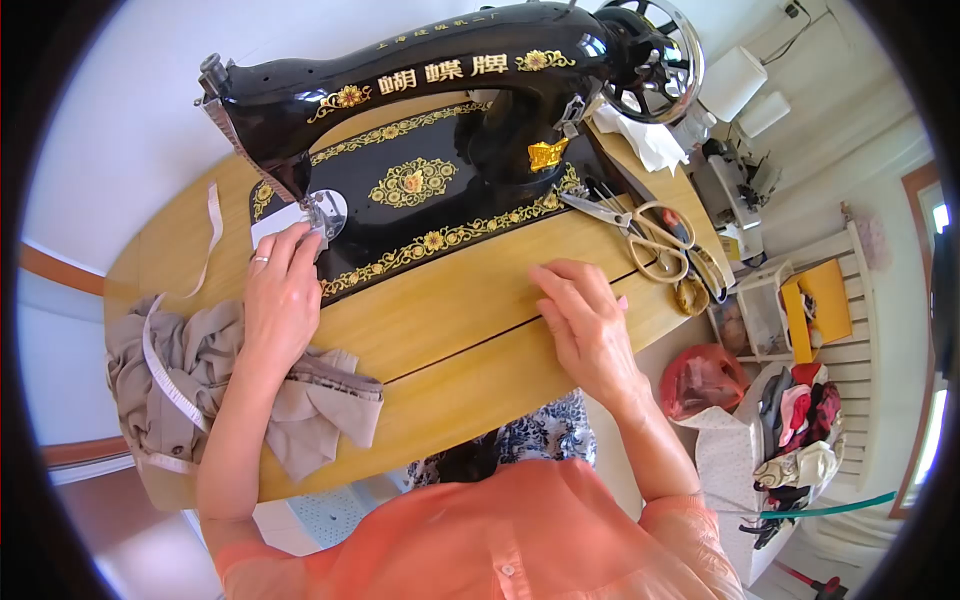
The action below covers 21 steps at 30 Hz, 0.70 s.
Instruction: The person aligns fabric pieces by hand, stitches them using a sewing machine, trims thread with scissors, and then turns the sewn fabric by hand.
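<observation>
My left hand, with a ring on one finger, reaches to the needle end of a black sewing machine. Its bent fingertips meet at the presser foot, beside the shiny slide plate; anything pinched under them is hidden. Below that wrist lies a bunched grey-brown garment, with a white tape measure across it. My right hand rests on the wooden table near its front edge, fingers loosely bent and partly apart, with nothing visible in it.
Scissors with cream handles lie right of the machine bed, among other tools. The handwheel stands at the upper right. White thread cones, a red plastic bag and a white bin of fabric are beyond the table's right edge.
</observation>
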Motion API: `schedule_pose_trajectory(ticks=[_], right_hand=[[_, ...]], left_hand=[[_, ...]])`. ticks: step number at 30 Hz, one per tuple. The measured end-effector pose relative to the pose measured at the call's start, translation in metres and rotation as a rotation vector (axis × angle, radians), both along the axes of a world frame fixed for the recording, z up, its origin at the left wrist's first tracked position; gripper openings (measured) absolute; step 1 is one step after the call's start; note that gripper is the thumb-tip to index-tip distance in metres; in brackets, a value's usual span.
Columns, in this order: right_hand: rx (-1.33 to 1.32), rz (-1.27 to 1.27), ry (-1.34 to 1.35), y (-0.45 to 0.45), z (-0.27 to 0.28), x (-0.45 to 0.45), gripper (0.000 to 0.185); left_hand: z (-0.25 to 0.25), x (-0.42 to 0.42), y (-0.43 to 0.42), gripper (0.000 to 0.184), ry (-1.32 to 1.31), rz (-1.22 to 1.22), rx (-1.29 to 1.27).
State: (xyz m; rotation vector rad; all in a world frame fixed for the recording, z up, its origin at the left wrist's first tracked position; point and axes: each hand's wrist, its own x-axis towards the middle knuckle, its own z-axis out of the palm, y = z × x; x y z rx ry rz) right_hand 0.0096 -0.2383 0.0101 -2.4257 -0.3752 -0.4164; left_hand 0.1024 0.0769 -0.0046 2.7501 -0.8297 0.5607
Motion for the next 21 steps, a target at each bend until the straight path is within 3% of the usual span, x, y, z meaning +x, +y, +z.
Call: schedule_pose_trajectory(ticks=[2, 5, 8, 11, 12, 14, 16, 18, 21], right_hand=[[-0.079, 0.091, 0.031, 0.001, -0.001, 0.001, 0.049], [-0.192, 0.101, -0.021, 0.013, -0.012, -0.009, 0.054], [-0.129, 0.459, -0.015, 0.033, -0.012, -0.030, 0.061], [-0.063, 0.729, 0.050, 0.012, -0.010, -0.051, 0.058], [0.056, 0.764, 0.064, -0.012, -0.013, -0.057, 0.040], [-0.246, 0.224, 0.201, -0.061, 0.003, -0.082, 0.026], [-0.296, -0.113, 0.140, -0.073, 0.012, -0.087, 0.019], [-0.115, -0.240, -0.118, -0.061, 0.009, -0.068, 0.021], [-0.176, -0.181, -0.306, -0.059, -0.012, -0.051, 0.025]], left_hand=[[-0.001, 0.000, 0.000, 0.038, -0.009, -0.007, -0.004], [-0.002, 0.000, 0.002, 0.037, -0.001, -0.013, -0.013], [-0.005, -0.001, 0.003, 0.036, -0.013, -0.019, -0.023], [-0.009, 0.005, 0.007, 0.036, -0.028, -0.026, -0.023], [-0.012, 0.004, 0.010, 0.036, -0.029, -0.025, -0.023], [-0.014, 0.006, 0.007, 0.036, -0.023, -0.028, -0.038], [-0.010, 0.003, 0.007, 0.036, 0.001, -0.026, -0.043], [-0.008, 0.001, 0.007, 0.036, 0.002, -0.023, -0.037], [-0.006, 0.000, 0.007, 0.036, 0.010, -0.023, -0.028]])
